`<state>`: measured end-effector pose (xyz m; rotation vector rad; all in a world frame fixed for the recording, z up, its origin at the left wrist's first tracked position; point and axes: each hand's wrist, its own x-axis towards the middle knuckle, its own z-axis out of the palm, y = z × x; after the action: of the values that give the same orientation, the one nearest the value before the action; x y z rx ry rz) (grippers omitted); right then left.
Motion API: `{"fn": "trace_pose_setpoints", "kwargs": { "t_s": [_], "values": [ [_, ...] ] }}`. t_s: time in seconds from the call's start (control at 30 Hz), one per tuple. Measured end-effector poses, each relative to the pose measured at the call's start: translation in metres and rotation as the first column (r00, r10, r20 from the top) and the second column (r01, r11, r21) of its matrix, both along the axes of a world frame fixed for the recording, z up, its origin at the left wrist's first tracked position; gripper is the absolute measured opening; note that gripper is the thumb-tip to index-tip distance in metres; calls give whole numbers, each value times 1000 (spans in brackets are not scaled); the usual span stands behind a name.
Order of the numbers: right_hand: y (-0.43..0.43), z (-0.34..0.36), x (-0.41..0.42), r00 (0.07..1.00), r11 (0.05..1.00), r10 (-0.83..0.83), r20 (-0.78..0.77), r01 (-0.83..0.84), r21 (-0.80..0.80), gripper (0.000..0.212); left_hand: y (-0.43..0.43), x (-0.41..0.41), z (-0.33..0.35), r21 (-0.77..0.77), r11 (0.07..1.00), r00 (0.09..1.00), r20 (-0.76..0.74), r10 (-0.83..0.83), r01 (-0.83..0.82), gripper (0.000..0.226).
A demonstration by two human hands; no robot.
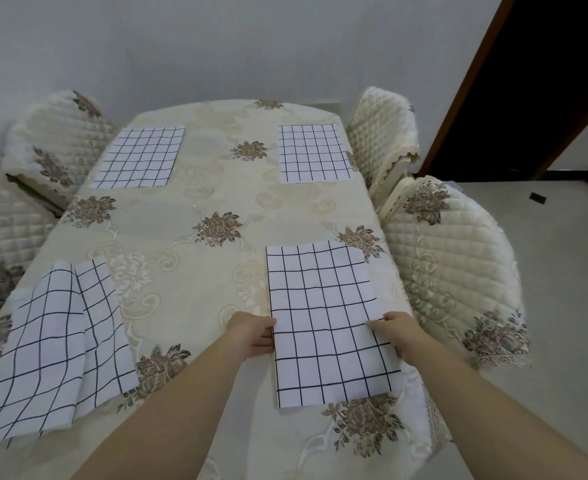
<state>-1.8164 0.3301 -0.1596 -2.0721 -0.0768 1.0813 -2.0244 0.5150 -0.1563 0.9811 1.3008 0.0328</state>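
A head-worn camera looked down on a table (199, 188) draped in a cream covering with brown flower sprays; two bare forearms reached in from the bottom edge. The left hand (254, 336) pinched the left edge of a folded checked cloth (323, 320), and the right hand (394, 334) pinched its right edge, thumb on top and the other fingers hidden beneath; both grips were narrow, closed on the fabric itself. That cloth, white with a dark grid, lay flat at the near right of the table, just in front of a quilted chair (451, 271); holding opposite edges probably let the person square it to the table edge as a place setting. A far-left cloth (140, 157) and a far-right cloth (311, 154) of the same pattern lay flat at the far end, each before a chair, which suggested one mat per seat. At the near left a loose cloth (53, 344) lay rumpled, with a raised fold and one corner hanging over the edge; it seemed not yet laid out. A dark doorway (545, 81) stood at the upper right.
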Motion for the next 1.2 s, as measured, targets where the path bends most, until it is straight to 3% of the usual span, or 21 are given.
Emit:
{"fn": "trace_pose_setpoints", "kwargs": {
  "t_s": [0.17, 0.23, 0.3, 0.37, 0.8, 1.2],
  "values": [
    [-16, -5, -1, 998, 997, 43, 46, -40, -60, 32, -12, -1, 3, 29, 995, 992, -82, -96, 99, 19],
    [-20, -5, 0, 999, 999, 28, 21, -27, -44, 17, -19, 3, 2, 40, 997, 995, -77, -66, 69, 9],
    [-25, -12, 6, 1000, 999, 28, -2, -28, -16, 33, -23, 8, 0, 57, 998, 999, -46, -20, 23, 4],
    [-30, -13, 13, 999, 1000, 31, 14, -31, -8, 35, -26, 15, -2, 80, 997, 1000, -20, 14, -12, 4],
    [-13, -8, 66, 997, 996, 68, 38, -70, 58, 21, -19, 65, 2, 203, 971, 992, 12, 126, -125, 9],
    [37, -2, 97, 998, 987, -43, 36, 37, 159, 10, 30, 104, 3, 263, 952, 987, 39, 154, -159, 9]
  ]
}}
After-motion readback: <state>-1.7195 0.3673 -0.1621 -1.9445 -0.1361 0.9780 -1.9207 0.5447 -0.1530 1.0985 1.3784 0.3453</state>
